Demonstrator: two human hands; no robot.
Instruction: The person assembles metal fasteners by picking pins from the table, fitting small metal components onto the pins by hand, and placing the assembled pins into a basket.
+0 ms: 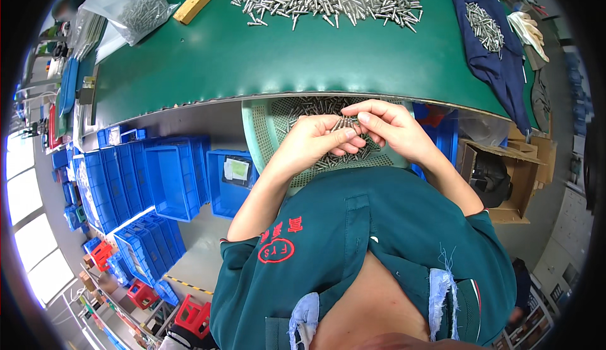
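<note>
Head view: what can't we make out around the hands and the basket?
- Pale green basket: far part hidden under the green table edge, near part behind the teal shirt.
- Metal pins in the fingers: number and ends too small, partly covered by the left hand and right hand.
- Cardboard box: dark contents unclear.
- Clear bag: contents blurred near the rim.

Small silver metal pins [346,123], a tight bunch, lie level between both hands over the pale green perforated basket [265,136] at the bench's near edge
</note>
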